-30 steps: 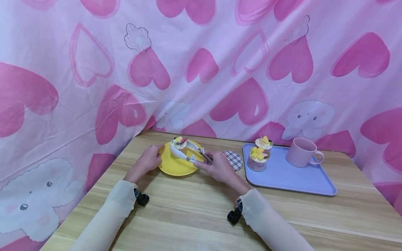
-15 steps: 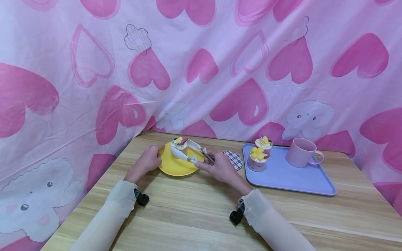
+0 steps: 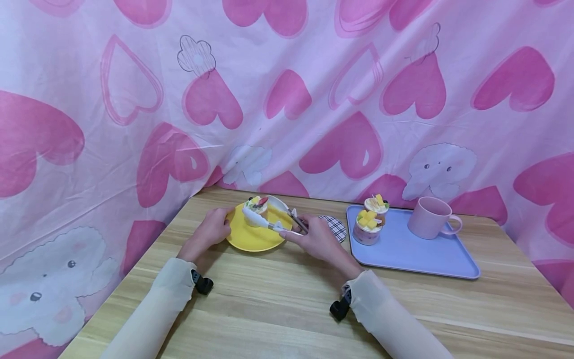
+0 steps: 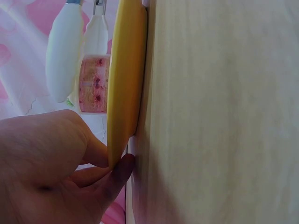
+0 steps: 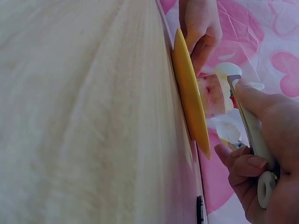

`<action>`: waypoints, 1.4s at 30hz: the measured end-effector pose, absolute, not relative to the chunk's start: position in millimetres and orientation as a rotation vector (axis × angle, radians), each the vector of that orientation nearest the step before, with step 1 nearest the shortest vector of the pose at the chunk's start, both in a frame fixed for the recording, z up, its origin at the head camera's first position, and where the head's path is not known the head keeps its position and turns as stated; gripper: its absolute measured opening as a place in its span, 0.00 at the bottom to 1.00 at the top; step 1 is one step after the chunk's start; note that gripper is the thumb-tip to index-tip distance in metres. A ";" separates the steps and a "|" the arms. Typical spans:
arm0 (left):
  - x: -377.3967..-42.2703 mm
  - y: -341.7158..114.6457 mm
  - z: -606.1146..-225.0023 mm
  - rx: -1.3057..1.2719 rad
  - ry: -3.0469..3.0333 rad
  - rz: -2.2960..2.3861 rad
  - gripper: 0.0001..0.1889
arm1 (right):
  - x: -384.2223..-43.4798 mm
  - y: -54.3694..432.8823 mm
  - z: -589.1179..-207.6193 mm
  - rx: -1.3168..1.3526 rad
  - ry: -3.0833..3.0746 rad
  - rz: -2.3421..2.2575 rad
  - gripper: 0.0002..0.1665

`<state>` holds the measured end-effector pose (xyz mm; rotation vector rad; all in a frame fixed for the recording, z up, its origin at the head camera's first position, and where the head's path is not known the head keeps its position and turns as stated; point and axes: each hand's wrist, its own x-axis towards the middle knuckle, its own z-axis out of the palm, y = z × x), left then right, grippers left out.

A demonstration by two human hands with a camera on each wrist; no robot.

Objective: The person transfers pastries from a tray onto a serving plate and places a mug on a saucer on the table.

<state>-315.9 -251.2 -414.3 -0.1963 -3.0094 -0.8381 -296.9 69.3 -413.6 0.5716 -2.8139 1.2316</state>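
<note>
My left hand (image 3: 207, 232) pinches the left rim of a yellow plate (image 3: 255, 242), thumb above and a fingertip beneath, as the left wrist view shows. On the plate a dessert cup (image 4: 95, 84) stands upright, with pink-speckled layers and fruit on top. Tongs (image 3: 292, 219) with white ends are in my right hand (image 3: 316, 239), whose fingers and thumb curl round the handles. The white ends are spread to either side of the cup near its top. Whether they touch it, I cannot tell.
Right of the plate lies a round checked coaster (image 3: 334, 228), partly behind my right hand. A blue tray (image 3: 417, 259) carries two more dessert cups (image 3: 367, 233) and a pink mug (image 3: 430, 219). A pink heart-patterned curtain (image 3: 287, 139) hangs behind the wooden table (image 3: 269, 309).
The tongs' ends have spread farther apart round the cup, the far one moving away to the right. My right hand has shifted slightly right. My left hand has stayed at the plate rim.
</note>
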 end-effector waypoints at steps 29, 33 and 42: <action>-319.1 -248.2 -417.8 -0.195 -3.006 -0.842 0.32 | -281.5 94.0 -411.0 0.644 -2.714 1.160 0.36; -320.0 -249.5 -418.0 -0.188 -3.002 -0.840 0.32 | -278.3 101.8 -411.5 0.615 -2.718 1.152 0.37; -319.3 -251.5 -418.9 -0.192 -2.995 -0.830 0.32 | -272.9 119.9 -412.3 0.640 -2.683 1.166 0.34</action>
